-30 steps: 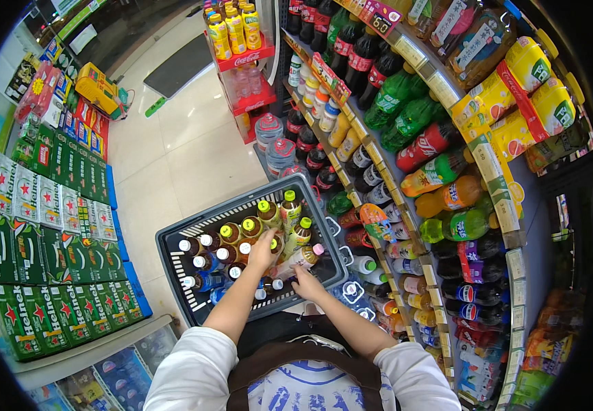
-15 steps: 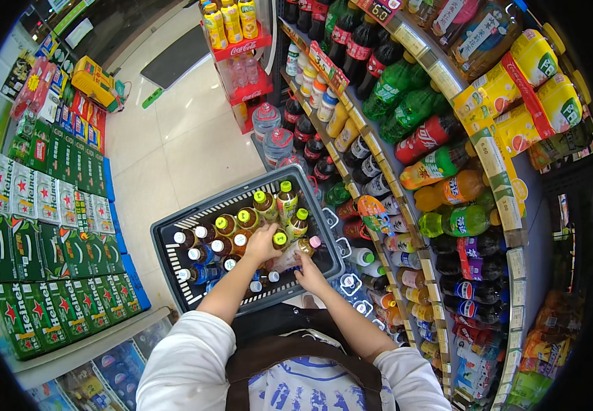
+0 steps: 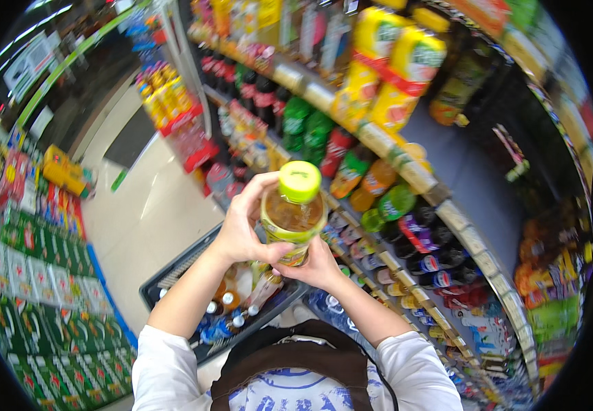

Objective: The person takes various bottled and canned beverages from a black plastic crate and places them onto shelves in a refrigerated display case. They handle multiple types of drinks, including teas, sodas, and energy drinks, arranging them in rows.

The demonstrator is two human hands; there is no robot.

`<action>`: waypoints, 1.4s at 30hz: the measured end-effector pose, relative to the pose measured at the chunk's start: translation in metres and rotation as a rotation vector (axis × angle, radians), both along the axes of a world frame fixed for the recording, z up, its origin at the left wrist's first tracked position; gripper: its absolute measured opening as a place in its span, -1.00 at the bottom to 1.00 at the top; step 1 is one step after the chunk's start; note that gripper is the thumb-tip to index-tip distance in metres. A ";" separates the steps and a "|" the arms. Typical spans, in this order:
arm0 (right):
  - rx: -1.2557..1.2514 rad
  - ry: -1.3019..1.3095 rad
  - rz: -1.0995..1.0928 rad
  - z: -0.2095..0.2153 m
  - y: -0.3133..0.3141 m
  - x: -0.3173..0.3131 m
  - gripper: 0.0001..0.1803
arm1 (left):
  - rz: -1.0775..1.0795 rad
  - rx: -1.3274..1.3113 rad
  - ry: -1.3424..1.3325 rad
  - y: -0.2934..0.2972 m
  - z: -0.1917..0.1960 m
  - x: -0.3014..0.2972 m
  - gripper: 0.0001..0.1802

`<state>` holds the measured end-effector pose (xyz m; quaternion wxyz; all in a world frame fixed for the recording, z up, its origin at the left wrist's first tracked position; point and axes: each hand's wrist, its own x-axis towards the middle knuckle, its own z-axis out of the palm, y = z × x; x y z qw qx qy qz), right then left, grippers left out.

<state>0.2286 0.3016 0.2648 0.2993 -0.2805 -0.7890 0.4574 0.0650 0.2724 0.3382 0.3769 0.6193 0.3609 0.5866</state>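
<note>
A bottle (image 3: 294, 214) of amber drink with a yellow-green cap is held up close to the camera. My left hand (image 3: 245, 222) wraps its upper side from the left. My right hand (image 3: 317, 266) supports it from below on the right. Beneath my forearms stands a dark plastic crate (image 3: 173, 270) with several capped bottles in it, mostly hidden by my arms.
Store shelves (image 3: 392, 157) full of coloured drink bottles curve along the right. Stacked green cartons (image 3: 29, 294) line the left wall. A red display stand (image 3: 180, 123) with yellow bottles stands farther down the pale floor aisle (image 3: 146, 205).
Both hands lifted one bottle out of the crate and raised it toward the camera. The view has tilted up toward the shelves.
</note>
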 end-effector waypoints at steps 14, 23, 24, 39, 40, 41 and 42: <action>0.464 0.085 -0.356 0.154 0.122 0.147 -0.22 | 0.069 0.263 0.342 0.141 0.091 0.169 -0.32; 0.311 -0.076 -0.428 0.120 0.217 0.165 -0.02 | 0.052 0.111 0.392 0.229 0.063 0.192 -0.35; 0.333 -0.101 -0.454 0.120 0.228 0.165 0.00 | 0.041 0.096 0.415 0.238 0.064 0.192 -0.34; 0.141 -0.091 -0.599 0.109 0.293 0.148 -0.07 | 0.134 0.031 0.409 0.291 0.054 0.198 -0.29; 0.145 -0.109 -0.590 0.110 0.295 0.152 -0.06 | 0.157 -0.008 0.448 0.291 0.057 0.200 -0.28; 0.150 -0.126 -0.579 0.111 0.296 0.155 -0.05 | 0.171 -0.031 0.462 0.292 0.057 0.202 -0.28; 0.156 -0.143 -0.568 0.111 0.296 0.155 -0.04 | 0.186 -0.055 0.476 0.292 0.058 0.204 -0.28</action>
